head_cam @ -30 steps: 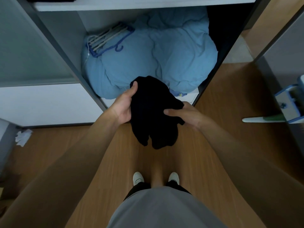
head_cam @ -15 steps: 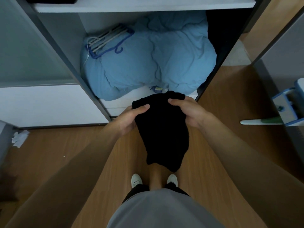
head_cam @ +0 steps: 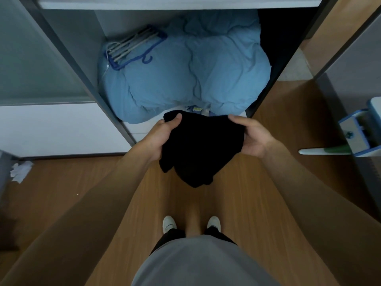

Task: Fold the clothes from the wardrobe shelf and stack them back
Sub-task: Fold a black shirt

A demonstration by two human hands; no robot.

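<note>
Gripping a bunched black garment (head_cam: 201, 149) at its top corners, left hand (head_cam: 162, 137) and right hand (head_cam: 252, 137) have fingers closed on the cloth, before the wardrobe's front edge (head_cam: 132, 131).

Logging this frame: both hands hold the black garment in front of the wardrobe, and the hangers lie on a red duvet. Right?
Not quite: the duvet is light blue, not red, as the head view shows. Both the left hand and right hand do hold the black garment, and the hangers lie on it.

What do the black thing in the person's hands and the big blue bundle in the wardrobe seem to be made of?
The black garment looks like soft matte fabric, perhaps knit: it droops limply between both hands and shows no shine. The blue bundle seems to be padded bedding with a matte, cotton-like cover: puffy bulges and soft creases.
</note>
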